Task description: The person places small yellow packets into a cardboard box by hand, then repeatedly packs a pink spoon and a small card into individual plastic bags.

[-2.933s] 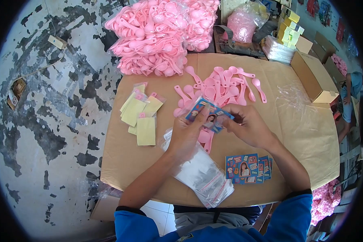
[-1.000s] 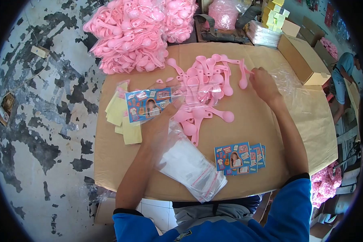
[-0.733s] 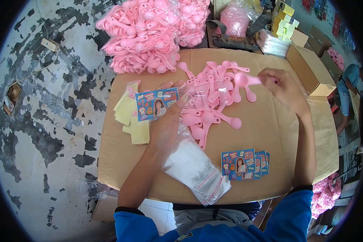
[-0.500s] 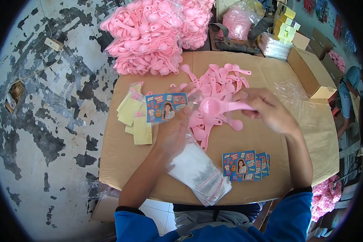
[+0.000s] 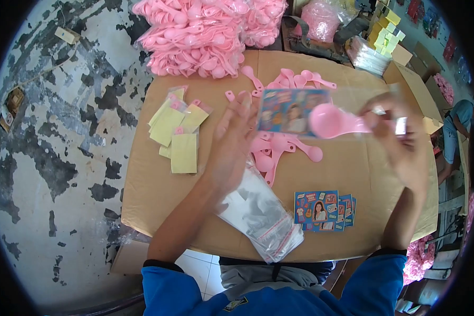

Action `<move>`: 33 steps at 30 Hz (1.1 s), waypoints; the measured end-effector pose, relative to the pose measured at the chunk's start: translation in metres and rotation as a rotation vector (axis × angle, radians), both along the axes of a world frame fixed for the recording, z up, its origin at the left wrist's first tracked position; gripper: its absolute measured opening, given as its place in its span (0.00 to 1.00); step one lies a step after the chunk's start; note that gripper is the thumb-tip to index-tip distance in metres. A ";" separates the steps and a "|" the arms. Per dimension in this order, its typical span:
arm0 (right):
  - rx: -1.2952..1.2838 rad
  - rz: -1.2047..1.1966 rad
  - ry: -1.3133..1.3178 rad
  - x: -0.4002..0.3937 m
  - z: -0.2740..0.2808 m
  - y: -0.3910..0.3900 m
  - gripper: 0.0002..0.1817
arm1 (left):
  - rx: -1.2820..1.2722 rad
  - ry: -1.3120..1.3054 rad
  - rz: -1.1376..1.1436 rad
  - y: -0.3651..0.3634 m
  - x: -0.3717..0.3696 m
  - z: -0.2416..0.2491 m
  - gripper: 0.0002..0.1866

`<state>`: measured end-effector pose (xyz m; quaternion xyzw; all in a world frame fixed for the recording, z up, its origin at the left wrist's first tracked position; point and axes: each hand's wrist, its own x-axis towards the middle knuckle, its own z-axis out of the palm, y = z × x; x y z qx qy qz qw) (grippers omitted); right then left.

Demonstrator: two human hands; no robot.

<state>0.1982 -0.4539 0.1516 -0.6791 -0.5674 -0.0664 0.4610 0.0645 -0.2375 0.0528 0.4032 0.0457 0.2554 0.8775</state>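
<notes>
My right hand [image 5: 400, 142] is closed on the end of a clear plastic bag [image 5: 366, 95], raised over the table and smeared by motion. A blue printed card [image 5: 284, 113] and a pink measuring spoon [image 5: 329, 121] show in the bag, the spoon's handle pointing at my right fingers. My left hand [image 5: 229, 145] is up beside the card's left edge, fingers extended and apart from the bag. Beneath its wrist lies a stack of clear plastic bags [image 5: 260, 210]. Loose pink spoons [image 5: 271, 145] are heaped behind and below the raised bag.
Several blue cards [image 5: 318, 210] lie fanned at the front right. Packed bags with yellowish backs [image 5: 184, 152] are piled at left. Large sacks of pink spoons [image 5: 195, 42] stand at the back, a cardboard box [image 5: 408, 89] at back right. A person [image 5: 453, 126] is at far right.
The card and spoon, apart in my two hands before, now show together in the clear bag. My right hand has moved right with it; my left hand has come off the card.
</notes>
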 end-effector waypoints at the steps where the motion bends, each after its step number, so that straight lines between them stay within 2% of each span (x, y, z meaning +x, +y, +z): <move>1: 0.036 -0.025 -0.027 0.006 -0.001 -0.007 0.07 | 0.103 0.033 0.039 0.007 0.000 0.000 0.30; 3: -0.113 -0.138 -0.061 -0.003 0.008 -0.011 0.06 | 0.310 0.096 0.107 0.015 0.000 -0.001 0.27; 6: -0.299 -0.252 -0.019 -0.011 0.010 0.000 0.04 | 0.540 0.196 0.116 0.002 0.001 0.009 0.33; 9: -0.005 -0.215 0.078 -0.018 0.006 0.006 0.02 | 1.162 0.131 0.096 -0.012 -0.007 0.007 0.38; 10: 0.069 -0.209 0.125 -0.022 0.005 0.008 0.02 | 1.226 0.124 0.100 -0.020 -0.009 0.004 0.38; 13: -0.193 -0.021 0.134 -0.038 -0.004 0.013 0.04 | 1.436 0.090 0.100 -0.041 -0.009 0.000 0.36; 15: 0.049 0.000 0.240 -0.033 -0.023 0.032 0.06 | 1.184 0.411 -0.167 -0.038 -0.009 0.003 0.31; 17: 0.073 -0.054 0.124 -0.025 -0.019 0.034 0.10 | 0.971 0.505 -0.317 -0.034 -0.011 0.007 0.27; 19: 0.077 -0.085 0.079 -0.021 -0.018 0.034 0.12 | 0.823 0.373 -0.365 -0.030 -0.013 0.009 0.24; 22: -0.113 0.018 0.290 -0.011 -0.025 0.031 0.10 | 0.822 0.335 -0.523 -0.028 -0.023 0.029 0.21; 23: -0.206 0.072 0.392 -0.009 -0.028 0.029 0.09 | 0.817 0.302 -0.429 -0.029 -0.024 0.026 0.19; 26: -0.206 0.029 0.406 -0.016 -0.027 0.035 0.05 | 0.407 0.246 -0.307 -0.026 -0.016 0.023 0.17; 29: -0.102 -0.064 0.146 -0.018 -0.038 0.043 0.05 | 0.690 0.296 -0.066 -0.017 -0.019 0.021 0.18; 32: 0.250 -0.181 -0.491 -0.015 -0.044 0.050 0.05 | 0.584 0.153 -0.048 -0.027 -0.018 0.021 0.19; 33: 0.165 -0.123 -0.495 -0.020 -0.041 0.046 0.08 | 0.584 0.153 -0.050 -0.027 -0.018 0.021 0.19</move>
